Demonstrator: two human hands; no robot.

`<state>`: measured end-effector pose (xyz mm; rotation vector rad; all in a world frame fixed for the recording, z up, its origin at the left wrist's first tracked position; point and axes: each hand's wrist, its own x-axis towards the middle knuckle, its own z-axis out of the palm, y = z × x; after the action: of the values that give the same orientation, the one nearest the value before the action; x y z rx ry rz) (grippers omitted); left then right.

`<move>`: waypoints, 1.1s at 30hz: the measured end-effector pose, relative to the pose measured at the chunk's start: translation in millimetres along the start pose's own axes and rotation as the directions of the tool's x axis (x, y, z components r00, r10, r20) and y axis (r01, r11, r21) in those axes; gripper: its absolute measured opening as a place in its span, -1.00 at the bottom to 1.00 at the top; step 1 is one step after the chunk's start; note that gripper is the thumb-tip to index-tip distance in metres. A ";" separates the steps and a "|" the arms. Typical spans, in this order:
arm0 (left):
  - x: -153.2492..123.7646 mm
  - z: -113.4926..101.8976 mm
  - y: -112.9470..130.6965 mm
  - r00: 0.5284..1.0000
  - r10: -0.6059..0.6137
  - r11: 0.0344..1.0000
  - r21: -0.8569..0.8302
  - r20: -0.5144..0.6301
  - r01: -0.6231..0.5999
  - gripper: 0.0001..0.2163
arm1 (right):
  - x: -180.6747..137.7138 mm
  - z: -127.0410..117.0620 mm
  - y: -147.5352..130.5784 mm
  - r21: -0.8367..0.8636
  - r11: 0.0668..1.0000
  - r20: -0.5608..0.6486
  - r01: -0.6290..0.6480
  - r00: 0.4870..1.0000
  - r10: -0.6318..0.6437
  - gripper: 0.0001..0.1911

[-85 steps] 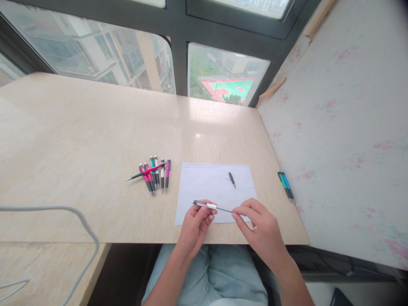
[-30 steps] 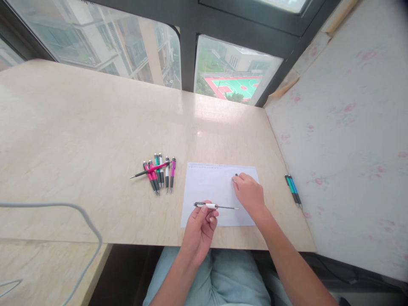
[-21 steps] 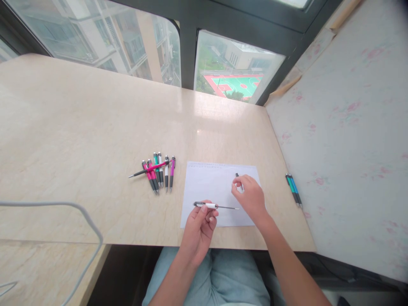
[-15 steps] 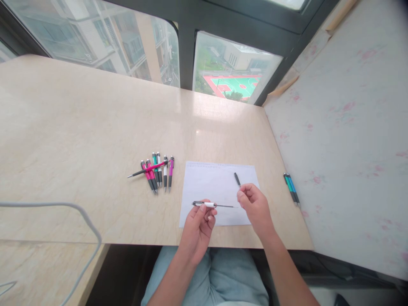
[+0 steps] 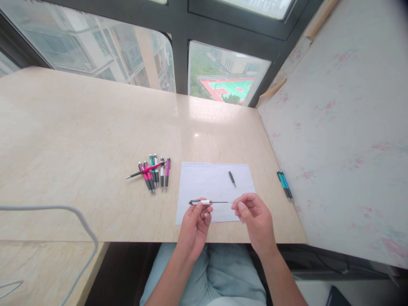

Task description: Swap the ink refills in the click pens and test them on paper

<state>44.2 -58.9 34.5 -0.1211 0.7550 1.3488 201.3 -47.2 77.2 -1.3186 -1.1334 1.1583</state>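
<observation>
My left hand point(image 5: 195, 220) is closed on a partly dismantled pen point(image 5: 201, 202): a white barrel with a black clip end, its thin refill sticking out to the right. My right hand point(image 5: 255, 214) is pinched shut at the tip of that refill; what its fingertips hold, if anything, is too small to see. Both hands hover over the near edge of a white sheet of paper point(image 5: 207, 182). A short black pen piece point(image 5: 232, 179) lies on the sheet, beyond my right hand.
Several pens in pink, green, white and purple point(image 5: 154, 172) lie in a bunch left of the sheet. Two more pens point(image 5: 284, 185) lie by the right wall. A white cable point(image 5: 63, 209) loops over the beige table point(image 5: 79, 127) at the near left. Windows stand behind.
My right hand reached to the black piece on the sheet, then drew back pinched to the refill's tip. The black piece stays on the paper. My left hand kept holding the pen.
</observation>
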 end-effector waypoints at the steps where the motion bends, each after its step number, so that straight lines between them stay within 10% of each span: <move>1: -0.3 -0.1 -0.2 1.000 0.003 1.000 0.001 0.003 -0.003 -0.91 | -0.3 -0.3 -0.2 -0.005 1.000 0.003 0.000 1.000 0.000 -0.91; 28: -3.3 2.0 -0.9 1.000 0.011 0.998 0.054 0.020 -0.012 -0.85 | -1.8 2.4 6.1 -0.310 0.943 0.174 0.119 0.983 -0.067 -0.74; 33: -0.1 0.8 6.2 0.999 0.025 1.000 0.009 -0.043 -0.025 -0.91 | 23.6 -9.2 27.0 -0.629 0.747 0.133 0.216 0.976 -0.170 -0.75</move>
<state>38.9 -56.9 37.3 -0.1345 0.8007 1.3705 213.7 -26.2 49.4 -1.6215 -1.7756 0.6701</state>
